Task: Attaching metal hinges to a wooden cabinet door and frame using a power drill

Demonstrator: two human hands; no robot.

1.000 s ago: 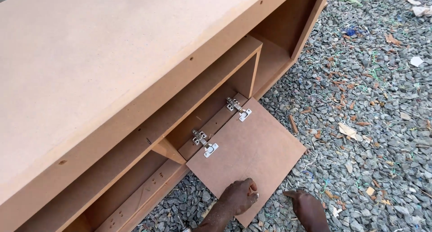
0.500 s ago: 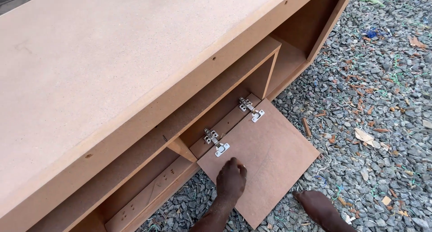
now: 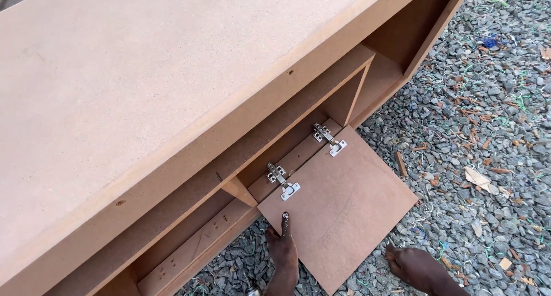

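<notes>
Pressing a closed-fingered left hand [image 3: 283, 247] on the flat brown fibreboard door panel [image 3: 344, 210] near its lower metal hinge [image 3: 282, 182]; right hand [image 3: 422, 268] beside the panel's gravel-side edge, fingers unclear.

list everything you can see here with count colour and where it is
cabinet: 1, light brown board, fills the left and top of the view, standing on gravel
cabinet door: 1, brown board, folded down flat on the gravel in front of the cabinet
hinges: 2, silver metal, joining the door's top edge to the cabinet's bottom rail
gravel: grey stones with scattered scraps, right side and along the bottom
wood scrap: 1, brown, on the gravel just right of the door
left hand: 1, a finger pointing on the door near the left hinge
right hand: 1, on the gravel by the door's lower right edge, apparently empty
</notes>
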